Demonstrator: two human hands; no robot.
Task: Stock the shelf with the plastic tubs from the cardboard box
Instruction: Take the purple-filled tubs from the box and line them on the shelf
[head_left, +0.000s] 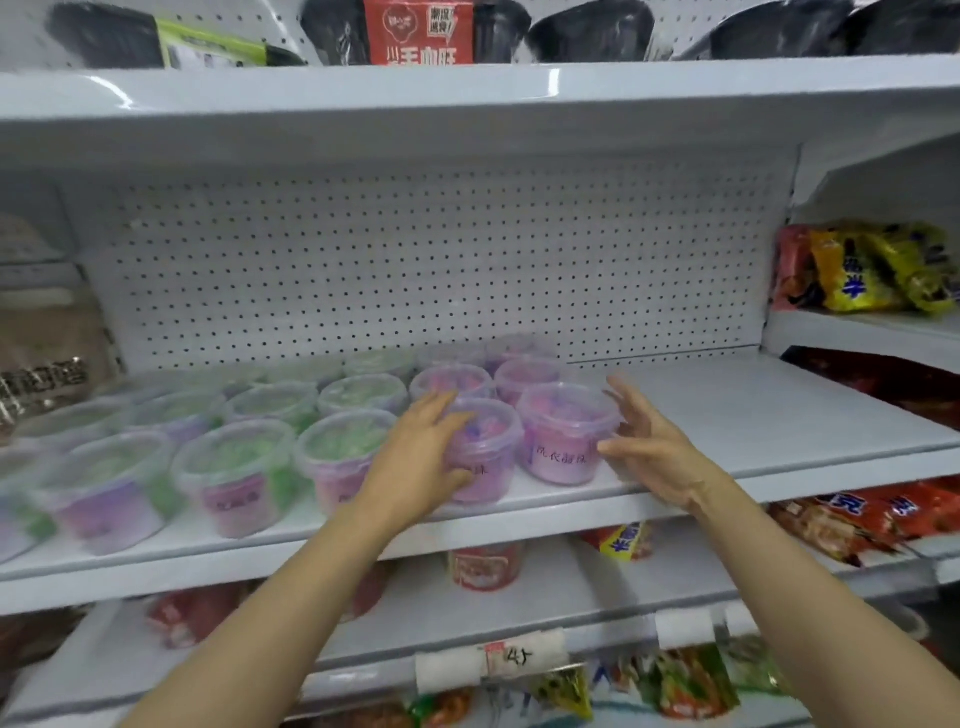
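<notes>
A pink tub (480, 452) on the shelf (727, 415) is gripped by the left hand (421, 447); the right hand (649, 441), fingers spread, is seemingly held just beside its neighbouring tub (566, 434).

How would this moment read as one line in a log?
left hand: holds front pink tub | right hand: open beside rightmost pink tub | shelf: right part bare

This is a shop, most likely a small grocery. White metal shelves (727, 415) with a perforated back panel (415, 249) carry rows of identical lidded plastic tubs (566, 436), packaged snack bags (862, 270) fill the neighbouring bay, boxed food (418, 31) sits above, and a handwritten price tag (514, 657) is fixed to a lower shelf edge.
</notes>
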